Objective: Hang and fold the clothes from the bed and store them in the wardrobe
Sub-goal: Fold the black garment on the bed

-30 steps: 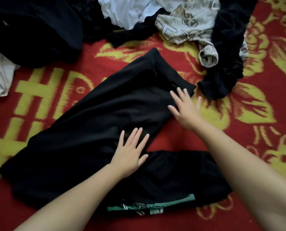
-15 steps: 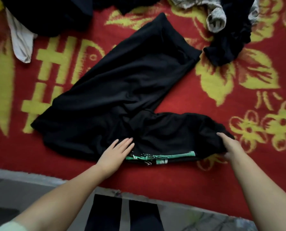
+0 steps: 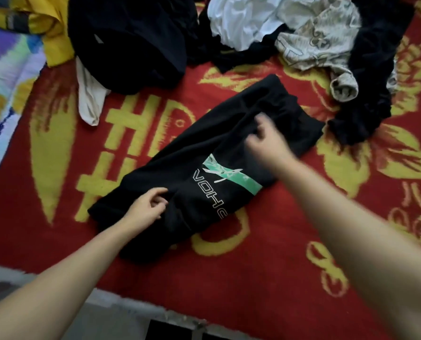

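Folded over now, black trousers (image 3: 204, 173) under both hands, left (image 3: 146, 208) loosely curled, right (image 3: 266, 141) blurred, grip unclear

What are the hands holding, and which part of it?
The left hand rests on the black trousers near their lower end, fingers loosely curled; no clear grip shows. The right hand is over the upper end, too blurred to tell.

Both forearms reach forward, left hand (image 3: 146, 207) loosely curled, right hand (image 3: 266, 141) blurred, fingers bent.
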Available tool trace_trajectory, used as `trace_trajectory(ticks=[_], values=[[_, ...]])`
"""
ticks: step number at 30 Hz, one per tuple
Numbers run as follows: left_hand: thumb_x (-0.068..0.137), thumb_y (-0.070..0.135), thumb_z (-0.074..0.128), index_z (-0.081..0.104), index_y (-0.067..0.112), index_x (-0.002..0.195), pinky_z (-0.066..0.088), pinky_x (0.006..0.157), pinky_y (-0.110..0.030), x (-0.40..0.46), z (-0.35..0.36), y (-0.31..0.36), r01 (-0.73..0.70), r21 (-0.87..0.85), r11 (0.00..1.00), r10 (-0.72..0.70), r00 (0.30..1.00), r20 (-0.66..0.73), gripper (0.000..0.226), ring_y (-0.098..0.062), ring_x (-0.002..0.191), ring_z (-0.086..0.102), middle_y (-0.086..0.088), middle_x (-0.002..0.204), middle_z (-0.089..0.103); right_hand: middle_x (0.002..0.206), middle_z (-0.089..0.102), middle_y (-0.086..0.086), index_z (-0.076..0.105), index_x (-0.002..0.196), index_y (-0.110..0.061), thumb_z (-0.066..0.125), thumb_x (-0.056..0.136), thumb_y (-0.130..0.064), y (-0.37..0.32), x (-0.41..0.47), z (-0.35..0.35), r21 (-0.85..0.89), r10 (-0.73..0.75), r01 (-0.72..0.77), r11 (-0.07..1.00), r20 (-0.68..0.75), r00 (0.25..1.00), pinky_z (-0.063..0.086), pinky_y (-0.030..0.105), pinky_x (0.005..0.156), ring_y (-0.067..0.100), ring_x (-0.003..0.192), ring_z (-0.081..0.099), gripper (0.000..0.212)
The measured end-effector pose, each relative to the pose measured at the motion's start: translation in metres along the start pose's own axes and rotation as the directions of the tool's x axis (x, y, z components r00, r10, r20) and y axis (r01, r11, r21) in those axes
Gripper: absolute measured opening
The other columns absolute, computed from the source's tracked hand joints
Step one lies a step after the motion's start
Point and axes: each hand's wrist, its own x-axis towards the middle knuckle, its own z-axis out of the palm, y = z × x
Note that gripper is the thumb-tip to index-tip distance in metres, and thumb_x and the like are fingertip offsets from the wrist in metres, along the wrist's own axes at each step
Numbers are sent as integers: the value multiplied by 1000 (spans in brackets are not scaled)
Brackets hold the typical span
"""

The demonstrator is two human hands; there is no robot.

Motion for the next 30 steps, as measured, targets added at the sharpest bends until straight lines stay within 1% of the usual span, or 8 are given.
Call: trace_trajectory(ticks=[2, 4, 8, 15, 22, 24, 27, 30], values=[[93, 7, 49, 45, 16, 138, 44, 77, -26, 11, -23, -12, -95, 329, 940, 152, 977, -152, 46, -18, 105, 53, -3, 120, 53, 156, 20, 17, 12, 153, -15, 58, 86, -17, 16, -57, 66, -322, -155, 260, 910, 318, 935, 16, 36, 117, 27, 144, 21, 82], [91, 7, 48, 33, 17, 146, 42, 93, -36, 23, -45, -28, -92, 504, 859, 214, 958, -190, 57, -24, 125, 40, -6, 138, 41, 159, -14, 17, -9, 153, -24, 63, 81, -32, 37, -120, 124, -534, -137, 489, 690, 567, 812, -6, 57, 114, 30, 146, -15, 102], [92, 23, 57, 9, 20, 153, 35, 107, -45, 47, -65, -45, 37, 642, 766, -16, 999, -39, 78, -32, 134, 35, -13, 148, 34, 151, -31, 25, -35, 140, -32, 55, 91, -27, 55, -168, 200, -670, 24, 526, 524, 629, 777, -20, 70, 99, 41, 128, -42, 103], [88, 27, 67, 57, 15, 122, 49, 78, -30, 50, -83, -47, 142, 302, 943, -204, 961, 186, 37, -16, 91, 63, -5, 114, 66, 158, -8, 21, 17, 150, -31, 40, 98, -16, 46, -152, 215, -711, 46, 469, 523, 574, 818, -6, 69, 107, 44, 144, -13, 59], [85, 28, 70, 71, 6, 90, 54, 89, -38, -6, -113, -13, 232, 387, 893, -446, 579, 682, 23, -27, 100, 68, -10, 102, 73, 159, 20, 3, 33, 146, -37, 40, 80, 3, 46, -213, 137, -344, 17, 439, 830, 802, 597, 10, 44, 118, 21, 147, 14, 78], [80, 26, 71, 76, 7, 82, 57, 70, -29, -16, -109, 5, 404, 190, 895, -403, 545, 735, 19, -22, 89, 72, -10, 97, 74, 149, 41, -5, 42, 141, -39, 38, 68, 7, 40, -227, 114, -90, -45, 154, 984, 711, 702, 21, 24, 116, 8, 140, 32, 87], [79, 15, 63, 73, 3, 82, 57, 54, -29, -8, -85, 34, 664, -310, 680, -334, 657, 675, 16, -23, 70, 72, -13, 82, 74, 143, 46, -7, 43, 137, -33, 40, 72, 20, 45, -204, 84, 159, 69, -147, 976, 412, 909, 25, 16, 113, 4, 136, 39, 84], [97, 25, 46, 63, 9, 93, 58, 56, -29, 24, -53, 66, 563, -665, 491, -278, 825, 492, 23, -18, 64, 71, -9, 75, 72, 133, 54, 9, 39, 143, -12, 51, 90, 8, 56, -161, 65, 249, 352, -350, 903, 38, 935, 38, 25, 102, 19, 120, 52, 58]])
